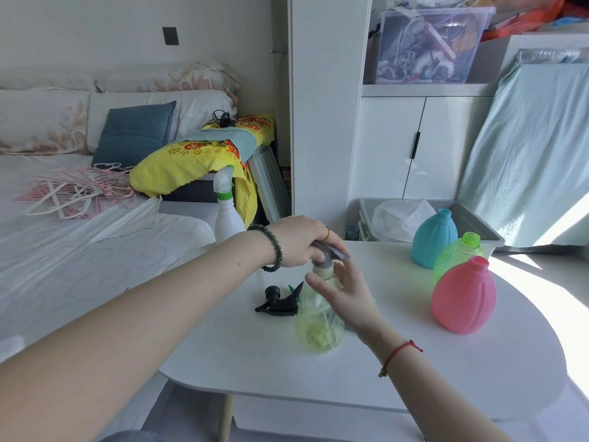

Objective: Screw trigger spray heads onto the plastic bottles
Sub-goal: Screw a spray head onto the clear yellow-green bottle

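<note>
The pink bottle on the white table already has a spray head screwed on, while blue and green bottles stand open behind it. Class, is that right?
Not quite. The head view shows the pink bottle with a bare, open neck, like the blue bottle and green bottle behind it on the white table. The only head being fitted is the grey spray head on the pale yellow-green bottle.
</note>
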Demonstrator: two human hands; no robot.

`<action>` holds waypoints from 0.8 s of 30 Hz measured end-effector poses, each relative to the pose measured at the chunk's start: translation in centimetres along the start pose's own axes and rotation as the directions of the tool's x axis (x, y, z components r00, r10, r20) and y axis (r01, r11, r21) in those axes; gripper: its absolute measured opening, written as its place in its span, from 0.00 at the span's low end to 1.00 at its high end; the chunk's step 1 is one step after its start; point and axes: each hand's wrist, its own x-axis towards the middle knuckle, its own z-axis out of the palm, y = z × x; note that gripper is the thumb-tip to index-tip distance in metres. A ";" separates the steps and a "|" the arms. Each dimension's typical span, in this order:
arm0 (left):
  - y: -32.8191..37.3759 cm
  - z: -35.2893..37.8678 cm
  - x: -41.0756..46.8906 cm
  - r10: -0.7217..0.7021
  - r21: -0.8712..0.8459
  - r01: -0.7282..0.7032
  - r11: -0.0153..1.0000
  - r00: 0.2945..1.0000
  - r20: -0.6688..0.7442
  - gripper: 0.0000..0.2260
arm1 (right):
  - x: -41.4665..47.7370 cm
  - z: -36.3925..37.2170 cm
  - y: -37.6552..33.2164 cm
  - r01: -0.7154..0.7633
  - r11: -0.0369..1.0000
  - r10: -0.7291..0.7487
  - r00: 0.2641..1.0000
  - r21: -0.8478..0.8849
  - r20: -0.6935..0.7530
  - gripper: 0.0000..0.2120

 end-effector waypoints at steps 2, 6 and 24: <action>0.0 0.0 0.0 0.002 0.010 -0.002 1.000 1.000 0.003 0.19 | -0.1 -0.6 -0.1 0.015 1.000 -0.016 0.997 0.011 0.077 0.11; 0.1 0.0 -0.1 0.007 0.009 -0.007 1.000 1.000 -0.011 0.19 | 0.4 -0.2 -0.3 0.031 0.999 -0.032 0.997 -0.021 -0.072 0.15; 0.0 0.0 -0.1 0.038 0.041 -0.037 0.998 0.999 -0.021 0.19 | 0.1 -1.3 0.0 -0.001 0.999 -0.002 0.998 0.036 0.069 0.09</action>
